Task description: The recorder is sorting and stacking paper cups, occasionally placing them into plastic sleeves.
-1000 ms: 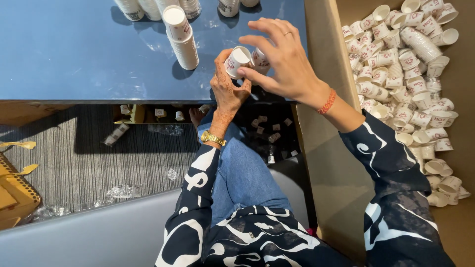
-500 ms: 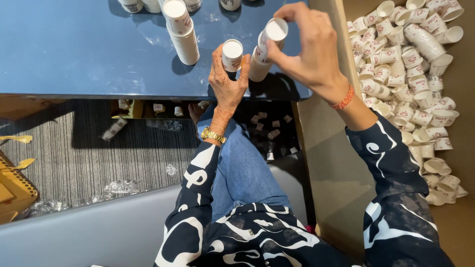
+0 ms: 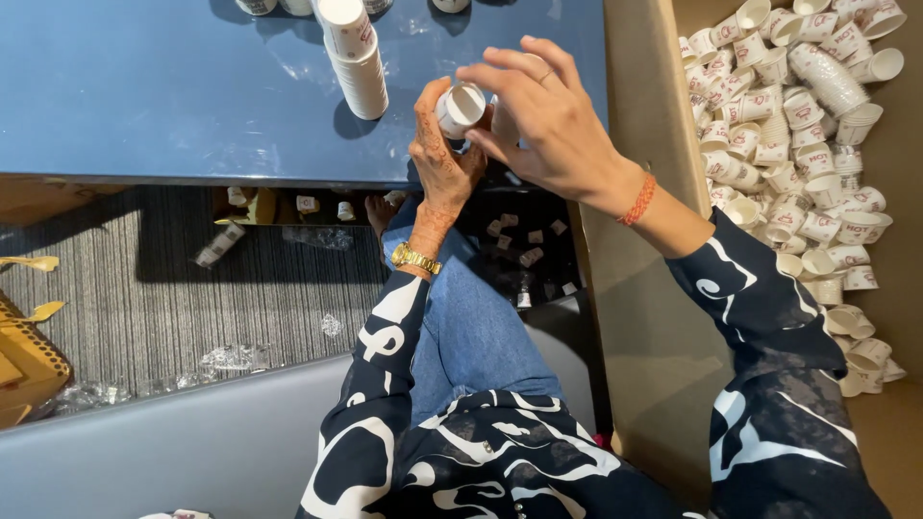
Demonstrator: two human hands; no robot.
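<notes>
Above the blue table's [image 3: 144, 106] edge, both hands [image 3: 500, 135] clasp a small paper cup [image 3: 460, 108], mouth tilted camera-ward.

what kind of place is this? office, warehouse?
Likely an office or lounge used for hand sorting, not a warehouse: grey striped carpet, a glossy blue table with a stack of paper cups, and a big cardboard box full of loose cups.

A large brown cardboard box [image 3: 663, 317] stands open just right of the blue bench [image 3: 173, 106], its tall flap against the bench's edge. Left of the bench, a folded yellow-brown carton [image 3: 24, 360] lies on the floor.
</notes>
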